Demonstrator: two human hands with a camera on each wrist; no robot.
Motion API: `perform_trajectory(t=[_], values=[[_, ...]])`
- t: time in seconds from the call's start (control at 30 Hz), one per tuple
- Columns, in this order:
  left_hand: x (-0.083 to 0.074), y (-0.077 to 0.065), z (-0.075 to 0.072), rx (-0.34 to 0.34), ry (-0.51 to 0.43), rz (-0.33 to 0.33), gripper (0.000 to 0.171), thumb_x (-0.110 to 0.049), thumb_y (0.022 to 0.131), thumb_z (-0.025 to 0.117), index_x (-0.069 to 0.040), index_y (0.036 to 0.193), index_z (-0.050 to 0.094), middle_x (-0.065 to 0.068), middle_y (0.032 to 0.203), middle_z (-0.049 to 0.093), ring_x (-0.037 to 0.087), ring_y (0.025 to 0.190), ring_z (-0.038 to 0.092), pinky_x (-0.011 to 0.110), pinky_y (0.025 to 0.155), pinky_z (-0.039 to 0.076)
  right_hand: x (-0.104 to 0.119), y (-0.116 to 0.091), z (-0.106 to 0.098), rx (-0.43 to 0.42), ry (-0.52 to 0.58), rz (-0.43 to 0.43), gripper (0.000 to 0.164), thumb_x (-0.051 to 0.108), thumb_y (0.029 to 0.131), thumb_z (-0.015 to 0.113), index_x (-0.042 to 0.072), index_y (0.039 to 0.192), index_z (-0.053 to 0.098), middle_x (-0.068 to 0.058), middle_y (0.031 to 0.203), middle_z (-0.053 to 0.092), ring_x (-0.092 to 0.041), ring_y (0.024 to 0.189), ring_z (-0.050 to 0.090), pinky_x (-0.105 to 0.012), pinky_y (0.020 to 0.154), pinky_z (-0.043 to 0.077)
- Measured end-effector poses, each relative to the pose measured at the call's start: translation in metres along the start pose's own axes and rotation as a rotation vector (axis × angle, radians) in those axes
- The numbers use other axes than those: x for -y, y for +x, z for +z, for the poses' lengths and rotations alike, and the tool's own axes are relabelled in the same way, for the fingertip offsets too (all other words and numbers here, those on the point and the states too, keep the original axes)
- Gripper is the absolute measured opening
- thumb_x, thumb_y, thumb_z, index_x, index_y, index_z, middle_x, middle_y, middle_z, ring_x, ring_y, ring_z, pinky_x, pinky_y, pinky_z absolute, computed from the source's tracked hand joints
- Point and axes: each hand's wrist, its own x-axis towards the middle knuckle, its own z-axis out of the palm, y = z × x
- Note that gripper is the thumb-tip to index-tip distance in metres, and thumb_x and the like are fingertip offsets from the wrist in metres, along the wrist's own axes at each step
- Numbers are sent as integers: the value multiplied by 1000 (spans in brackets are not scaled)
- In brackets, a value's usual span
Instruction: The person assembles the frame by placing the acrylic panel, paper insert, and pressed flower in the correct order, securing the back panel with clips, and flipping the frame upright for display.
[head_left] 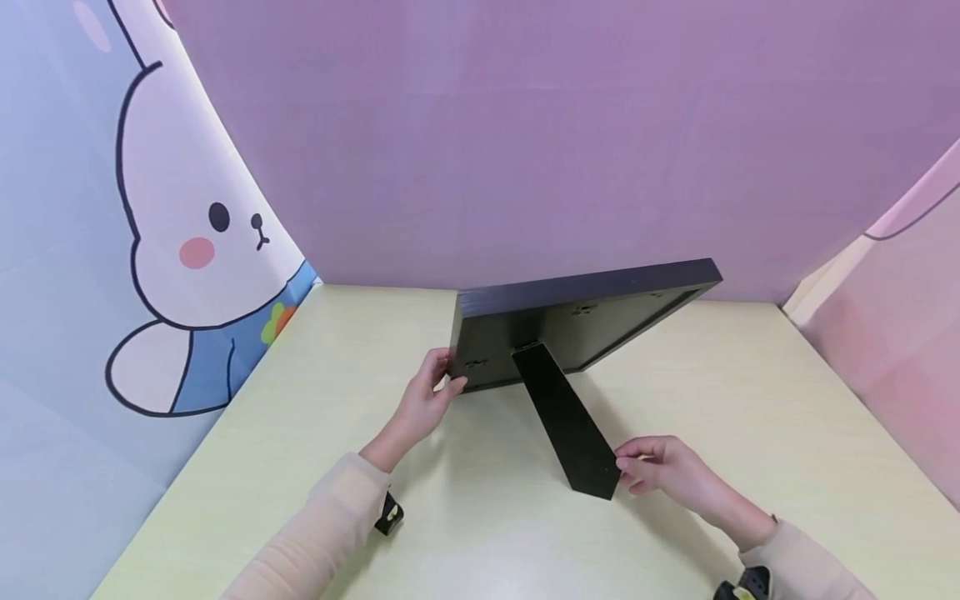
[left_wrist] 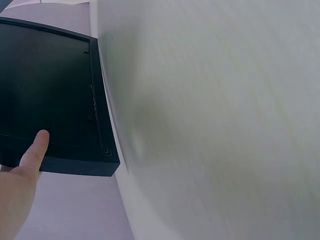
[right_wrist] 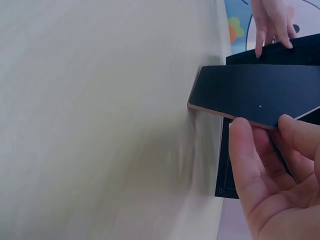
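A black picture frame [head_left: 607,329] stands upright on the table with its back toward me, leaning away at an angle. From its back a black easel leg [head_left: 566,425] slants down toward me, its pointed foot at or near the tabletop. My left hand [head_left: 420,404] grips the frame's left side, and the thumb [left_wrist: 36,150] lies on the back panel in the left wrist view. My right hand [head_left: 667,471] pinches the right edge of the leg near its foot. In the right wrist view the leg [right_wrist: 250,92] covers part of the frame. The frame's front is hidden.
The pale wooden table [head_left: 360,333] meets a purple wall [head_left: 487,150] behind the frame. A blue panel with a cartoon rabbit [head_left: 195,192] rises on the left, and a pink panel [head_left: 900,308] on the right.
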Motion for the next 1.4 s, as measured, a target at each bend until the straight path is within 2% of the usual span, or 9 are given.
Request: perform_trajectory(t=[0.13,0.3,0.4,0.53,0.63,0.83,1.07,1.27,1.4], values=[[1,1,0,16,5,14,33,1,90,54,-1,120,42,16,118,49,31,122,41,42,102,30,-1,-2,1,21,16,1,30,8,90,57,-18,105,54,-22,84,63,-33,74,64,-36,68,54],[3,3,0,17,16,-4,32,1,89,55,-2,119,42,14,117,50,28,122,42,40,102,30,-3,-3,1,33,13,2,28,9,91,57,-16,104,57,-18,85,65,-33,74,64,-36,68,54],[1,3,0,17,19,-6,32,2,89,55,0,118,42,16,116,51,30,121,42,41,102,30,-4,-4,0,41,22,3,27,9,91,57,-15,104,58,-18,86,65,-32,74,64,-36,69,54],[-13,0,0,24,18,17,31,7,88,54,5,116,41,22,114,50,37,120,42,46,101,30,-6,-5,0,55,26,-9,26,8,91,56,-15,104,58,-19,87,65,-30,74,64,-36,68,54],[-18,-2,1,26,20,27,30,8,88,53,6,115,41,22,113,50,38,119,42,47,100,31,-7,-6,-1,69,21,-16,26,8,91,56,-15,103,58,-18,86,65,-28,74,64,-37,68,54],[4,2,2,37,-2,-11,31,5,89,54,0,117,42,15,114,49,29,120,42,43,100,32,-11,-11,-3,112,58,-20,27,9,91,57,-14,105,59,-16,87,66,-27,76,64,-38,70,53],[9,3,2,49,-10,-17,31,3,90,54,-2,117,42,14,116,49,29,124,39,42,103,29,-17,-13,-5,139,124,-32,27,6,91,55,-15,108,58,-14,91,67,-24,77,64,-39,72,53],[3,3,0,64,-46,-83,31,2,90,54,-1,118,42,15,118,47,28,126,35,44,103,28,-18,-13,-5,152,149,-41,27,5,92,55,-16,108,57,-12,90,67,-23,77,65,-39,72,53],[-12,0,-1,82,-71,-100,30,4,90,53,2,118,40,20,119,46,33,128,32,47,102,29,-17,-13,-7,157,149,-59,28,5,92,54,-16,110,56,-12,90,68,-25,78,65,-40,72,53]])
